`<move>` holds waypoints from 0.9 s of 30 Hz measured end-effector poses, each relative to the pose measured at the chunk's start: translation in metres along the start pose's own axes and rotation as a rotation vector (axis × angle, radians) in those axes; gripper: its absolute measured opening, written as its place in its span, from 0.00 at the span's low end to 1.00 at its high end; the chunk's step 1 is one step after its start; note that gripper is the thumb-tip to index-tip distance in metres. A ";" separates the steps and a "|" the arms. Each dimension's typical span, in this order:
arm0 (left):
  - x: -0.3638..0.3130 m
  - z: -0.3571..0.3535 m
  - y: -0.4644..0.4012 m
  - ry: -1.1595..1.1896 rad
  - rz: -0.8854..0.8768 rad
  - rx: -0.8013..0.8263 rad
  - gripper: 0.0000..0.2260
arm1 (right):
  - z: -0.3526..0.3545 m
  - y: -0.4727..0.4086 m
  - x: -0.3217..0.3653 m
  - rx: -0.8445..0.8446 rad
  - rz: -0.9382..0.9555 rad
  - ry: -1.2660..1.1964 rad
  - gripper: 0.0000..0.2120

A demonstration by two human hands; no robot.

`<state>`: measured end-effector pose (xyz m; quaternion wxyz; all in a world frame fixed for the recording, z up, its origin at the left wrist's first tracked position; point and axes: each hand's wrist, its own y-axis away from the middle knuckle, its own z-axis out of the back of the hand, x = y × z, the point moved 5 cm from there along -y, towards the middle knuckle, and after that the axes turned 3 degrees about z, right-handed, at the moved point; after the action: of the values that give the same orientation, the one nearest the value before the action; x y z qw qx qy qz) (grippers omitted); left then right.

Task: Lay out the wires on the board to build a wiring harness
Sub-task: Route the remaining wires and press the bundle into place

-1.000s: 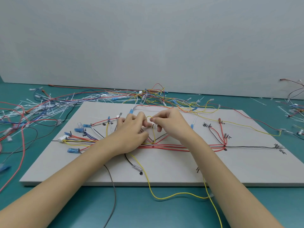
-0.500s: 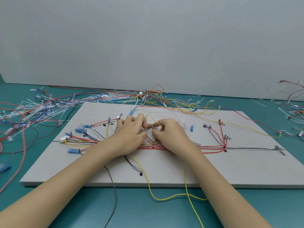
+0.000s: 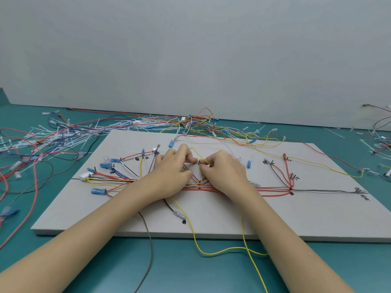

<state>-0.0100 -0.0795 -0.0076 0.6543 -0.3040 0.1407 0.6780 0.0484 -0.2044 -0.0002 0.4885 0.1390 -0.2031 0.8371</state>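
We work with both hands at the middle of the white board (image 3: 211, 218), which lies on the teal bench (image 3: 190, 269). Our right hand (image 3: 224, 169) pinches a yellow wire (image 3: 195, 152) by its small metal terminal; our left hand (image 3: 171, 174), fingers curled, pinches the same wire just beside it, the fingertips nearly touching. Under both palms runs the red wire bundle (image 3: 273, 189). Bare board lies nearer us than the hands, up to its front edge; beyond them, loose wires (image 3: 201, 125) crowd the far edge. Left of the left hand, white cable ties (image 3: 63, 136) litter the bench. Compared with half a second ago, the yellow loop stands taller and the hands barely shift.
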 end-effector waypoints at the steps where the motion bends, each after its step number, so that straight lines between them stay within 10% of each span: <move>1: 0.000 0.001 0.000 0.018 -0.003 -0.004 0.13 | 0.000 0.001 0.001 -0.013 0.019 0.020 0.11; 10: -0.004 0.017 -0.002 -0.073 -0.118 -0.318 0.12 | -0.002 0.007 0.009 -0.002 0.116 0.153 0.12; 27: -0.008 0.014 -0.004 -0.111 -0.131 -0.095 0.15 | -0.002 0.012 0.014 0.012 0.172 0.227 0.10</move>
<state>-0.0095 -0.0768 0.0087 0.6887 -0.3054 0.0518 0.6555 0.0311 -0.1985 0.0019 0.4341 0.0284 -0.1526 0.8874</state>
